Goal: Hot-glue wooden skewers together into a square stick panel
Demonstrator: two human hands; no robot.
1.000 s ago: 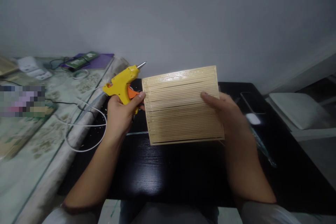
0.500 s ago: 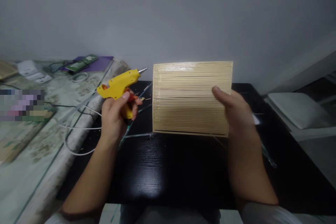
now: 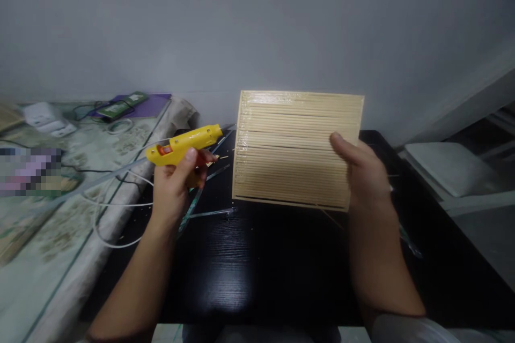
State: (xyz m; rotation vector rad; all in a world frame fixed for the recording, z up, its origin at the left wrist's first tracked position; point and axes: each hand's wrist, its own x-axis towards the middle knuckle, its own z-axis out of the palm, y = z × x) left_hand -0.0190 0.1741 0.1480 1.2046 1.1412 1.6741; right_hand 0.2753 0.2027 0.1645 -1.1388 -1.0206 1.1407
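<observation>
My left hand (image 3: 179, 174) is wrapped round the handle of a yellow hot glue gun (image 3: 187, 143), its nozzle pointing right toward the panel's left edge. A long clear glue stick (image 3: 108, 176) sticks out of the gun's back end. In my right hand (image 3: 364, 169) is a flat rectangular panel of thin wooden sticks (image 3: 295, 150), gripped by its right edge with the thumb on the near face; the other fingers are hidden behind. Shiny glue runs along the panel's left edge and top. Both are held above the black table (image 3: 281, 268).
Clear plastic wrappers (image 3: 211, 213) and small stick scraps lie on the table's left part. A white cord (image 3: 116, 245) loops beside the gun. On the left glass-topped surface are a purple folder (image 3: 155, 106), a green box (image 3: 123, 106) and a white adapter (image 3: 48, 118). A white cushion-like thing (image 3: 438, 169) sits at right.
The glue gun has tipped from pointing up to nearly level, with its nozzle lower. The panel has tilted slightly clockwise and stays in my right hand.
</observation>
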